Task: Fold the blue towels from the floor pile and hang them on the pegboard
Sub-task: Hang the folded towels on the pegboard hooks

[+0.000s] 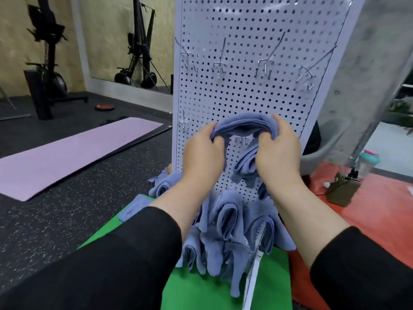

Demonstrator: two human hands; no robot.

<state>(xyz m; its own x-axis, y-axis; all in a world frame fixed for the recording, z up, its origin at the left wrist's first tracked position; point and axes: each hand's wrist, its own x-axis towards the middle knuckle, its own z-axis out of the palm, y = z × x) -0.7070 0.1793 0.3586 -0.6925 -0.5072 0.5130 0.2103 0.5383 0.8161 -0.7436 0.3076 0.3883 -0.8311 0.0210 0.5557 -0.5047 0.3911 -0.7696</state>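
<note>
A folded blue towel [243,124] arches between my two hands in front of the white pegboard [250,32]. My left hand [202,154] grips its left end and my right hand [278,153] grips its right end. A metal hook [242,139] shows in the gap under the towel. Several blue towels [225,222] hang on the lower pegboard, below my wrists, and another folded one [245,162] hangs by my right hand. More blue cloth [159,185] lies at the board's left foot.
Empty metal hooks [220,66] line the upper pegboard. A green mat [201,289] lies under the board, a red mat [380,211] to the right with a bottle [367,163] and a small device [343,190]. A pink yoga mat [73,153] covers the dark floor on the left.
</note>
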